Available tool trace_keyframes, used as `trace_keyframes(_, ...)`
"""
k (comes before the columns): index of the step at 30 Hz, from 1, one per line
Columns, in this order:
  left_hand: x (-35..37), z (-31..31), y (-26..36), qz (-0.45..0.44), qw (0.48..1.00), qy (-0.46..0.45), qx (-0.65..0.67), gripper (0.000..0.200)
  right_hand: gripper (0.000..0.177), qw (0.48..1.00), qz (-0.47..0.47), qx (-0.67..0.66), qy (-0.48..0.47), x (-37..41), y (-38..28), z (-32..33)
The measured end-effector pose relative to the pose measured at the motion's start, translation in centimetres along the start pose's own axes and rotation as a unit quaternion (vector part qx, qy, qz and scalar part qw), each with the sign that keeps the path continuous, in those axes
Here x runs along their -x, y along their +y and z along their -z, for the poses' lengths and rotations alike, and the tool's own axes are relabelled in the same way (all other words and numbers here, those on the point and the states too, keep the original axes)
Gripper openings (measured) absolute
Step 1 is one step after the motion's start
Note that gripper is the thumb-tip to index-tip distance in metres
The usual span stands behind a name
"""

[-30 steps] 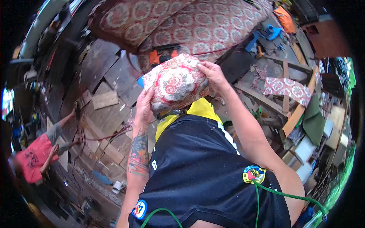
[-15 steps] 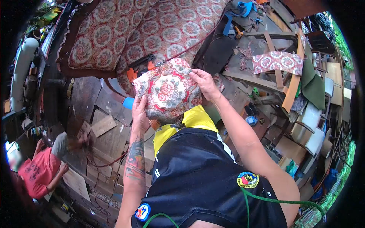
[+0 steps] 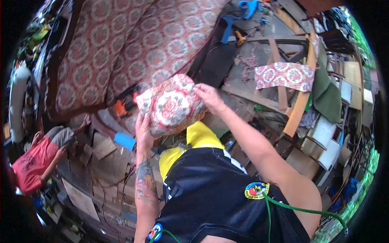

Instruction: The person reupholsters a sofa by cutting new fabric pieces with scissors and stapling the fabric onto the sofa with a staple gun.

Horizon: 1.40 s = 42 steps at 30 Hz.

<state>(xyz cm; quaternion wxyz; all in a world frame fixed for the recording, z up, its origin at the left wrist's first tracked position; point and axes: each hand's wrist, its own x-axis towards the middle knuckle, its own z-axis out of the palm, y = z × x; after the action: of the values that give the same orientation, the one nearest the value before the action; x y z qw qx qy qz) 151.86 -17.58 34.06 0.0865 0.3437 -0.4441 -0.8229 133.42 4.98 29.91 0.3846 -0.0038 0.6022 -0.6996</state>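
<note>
A piece of floral upholstery fabric [image 3: 169,107], red, cream and grey with a rose medallion in its middle, is spread between my two hands above my lap. My left hand [image 3: 144,131] grips its left edge near the lower corner, thumb on top and the other fingers hidden underneath. At the upper right corner, my right hand [image 3: 210,98] pinches the edge between thumb and fingers. Just beyond the fabric stands a sofa [image 3: 150,44] covered in matching cloth, with a dark carved wooden frame. A black and orange tool [image 3: 121,107] lies beside the fabric's left corner.
Another patterned fabric strip [image 3: 283,77] lies across wooden slats at right, beside a green cloth [image 3: 326,99]. Boards and chair parts are stacked farther right. A blue cylinder [image 3: 125,141] is left of my hand. A person in a red shirt [image 3: 36,164] sits at far left.
My view has turned, so the sofa and surroundings sit differently in the frame. Both hands keep hold of the fabric, which appears slightly lower and further left.
</note>
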Motion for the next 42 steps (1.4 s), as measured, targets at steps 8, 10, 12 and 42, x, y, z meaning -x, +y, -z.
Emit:
trace_keyframes(8,-2.4,-6.0,-1.8,0.116,0.989,-0.081,-0.042,0.043,0.018,0.99,-0.004,0.042,0.134,5.5,2.4,6.8)
trace_keyframes(10,-3.2,-4.4,-5.0,0.141,0.984,-0.092,-0.057,0.043,0.019,0.986,-0.063,-0.005,0.157,8.2,1.8,6.9)
trace_keyframes(12,-3.2,-6.0,-4.8,0.161,0.978,-0.12,-0.052,0.041,0.019,0.982,-0.048,0.014,0.184,9.5,1.8,7.8)
trace_keyframes(42,-34.8,-40.4,-1.9,0.117,0.986,-0.112,0.027,0.035,0.017,0.984,0.054,0.027,0.166,-20.3,-23.9,32.1)
